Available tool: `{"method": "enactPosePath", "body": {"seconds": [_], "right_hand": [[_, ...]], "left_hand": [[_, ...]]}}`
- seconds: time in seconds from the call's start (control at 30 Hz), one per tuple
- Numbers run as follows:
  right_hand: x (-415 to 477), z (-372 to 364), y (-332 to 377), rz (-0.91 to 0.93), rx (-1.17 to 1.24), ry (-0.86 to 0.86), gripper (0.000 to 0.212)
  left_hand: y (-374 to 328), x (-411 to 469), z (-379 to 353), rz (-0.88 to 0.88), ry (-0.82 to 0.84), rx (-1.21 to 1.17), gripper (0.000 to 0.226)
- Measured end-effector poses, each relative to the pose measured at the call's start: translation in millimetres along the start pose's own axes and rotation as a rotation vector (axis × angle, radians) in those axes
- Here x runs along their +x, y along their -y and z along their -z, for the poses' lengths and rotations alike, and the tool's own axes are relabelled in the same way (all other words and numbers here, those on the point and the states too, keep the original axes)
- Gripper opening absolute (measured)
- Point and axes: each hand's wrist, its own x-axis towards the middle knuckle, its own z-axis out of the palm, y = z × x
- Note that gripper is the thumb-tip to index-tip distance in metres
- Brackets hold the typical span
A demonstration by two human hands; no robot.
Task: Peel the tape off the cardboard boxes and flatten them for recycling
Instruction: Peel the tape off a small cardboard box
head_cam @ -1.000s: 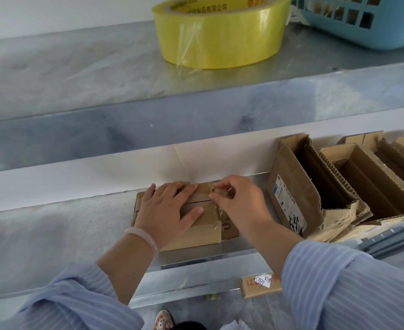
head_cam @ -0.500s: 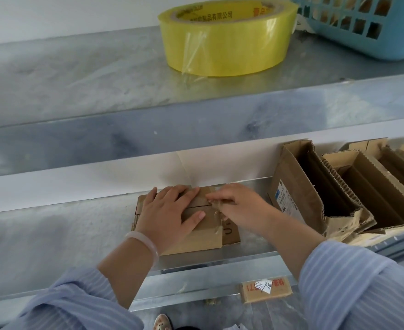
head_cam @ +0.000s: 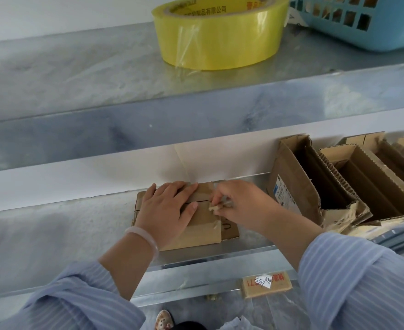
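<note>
A yellow tape roll point(head_cam: 220, 32) and a blue basket point(head_cam: 362, 22) sit on the upper shelf point(head_cam: 77, 75). On the lower shelf point(head_cam: 53, 234), open cardboard boxes point(head_cam: 291, 186) lie tipped at the right. A small cardboard box point(head_cam: 203, 225) lies flat mid-shelf, brown, flaps closed, with wrinkled clear tape. The left grip point(head_cam: 167, 210) presses on it with straight fingers. The right grip point(head_cam: 239, 206) pinches a lifted tape end point(head_cam: 213, 207) at the seam.

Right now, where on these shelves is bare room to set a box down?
Free: the lower shelf left of the taped box under the left hand, and the upper shelf left of the yellow tape roll. Crowded: lower right, packed with open boxes beside the right hand, which pinches the tape strip; upper right, the blue basket.
</note>
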Motion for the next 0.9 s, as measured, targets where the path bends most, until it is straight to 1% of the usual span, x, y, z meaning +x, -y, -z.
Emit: {"method": "enactPosePath", "body": {"seconds": [0.07, 0.17, 0.3, 0.37, 0.4, 0.43, 0.47, 0.53, 0.57, 0.67, 0.7, 0.73, 0.83, 0.9], "right_hand": [[-7.9, -1.0, -1.5, -0.053, 0.115, -0.041, 0.011], [-15.4, -1.5, -2.2, -0.218, 0.369, -0.102, 0.017], [-15.4, -5.5, -4.1, -0.469, 0.872, -0.023, 0.023], [-17.0, -9.3, -4.6, -0.582, 1.112, 0.024, 0.021], [-16.7, -12.8, -4.8, -0.617, 1.189, 0.027, 0.021], [-16.2, -16.6, -4.9, -0.637, 1.214, 0.008, 0.021], [-14.6, -21.4, -5.9, -0.642, 1.181, -0.036, 0.024], [-12.4, -28.9, -8.5, -0.613, 1.032, -0.148, 0.034], [-12.2, -31.1, -9.7, -0.590, 0.944, -0.194, 0.035], [-18.4, -34.8, -9.2, -0.458, 0.645, -0.267, 0.019], [-21.7, -36.1, -8.1, -0.406, 0.552, -0.275, 0.015], [-24.5, -37.1, -6.6, -0.361, 0.488, -0.274, 0.016], [-30.8, -35.3, -3.0, -0.275, 0.403, -0.231, 0.028], [-30.6, -31.6, -3.5, -0.243, 0.342, -0.206, 0.030]], "left_hand": [[0.0, 0.1, 0.0, 0.003, 0.001, 0.000, 0.062], [0.0, 0.5, 0.2, 0.006, 0.008, 0.001, 0.063], [-0.1, 0.1, 0.0, 0.006, 0.013, 0.010, 0.064], [-0.4, -0.5, 0.1, 0.006, 0.013, 0.009, 0.064], [-0.6, -0.8, 0.2, 0.006, 0.013, 0.007, 0.064], [-0.7, -0.8, 0.5, 0.005, 0.012, 0.003, 0.064], [-0.8, -0.7, 0.7, 0.005, 0.012, -0.003, 0.064], [-1.0, -0.2, 0.9, 0.002, 0.009, -0.009, 0.063], [-1.1, -0.1, 0.9, 0.000, 0.005, -0.009, 0.063], [-0.2, 0.2, 0.4, -0.004, 0.005, 0.000, 0.063], [0.2, 0.3, -0.1, -0.004, 0.005, 0.001, 0.063], [0.2, 0.5, -0.7, -0.003, 0.004, 0.001, 0.063], [-1.2, 1.9, -1.4, 0.015, -0.007, -0.009, 0.062], [-1.8, 3.0, -1.8, 0.025, -0.008, -0.003, 0.062]]}}
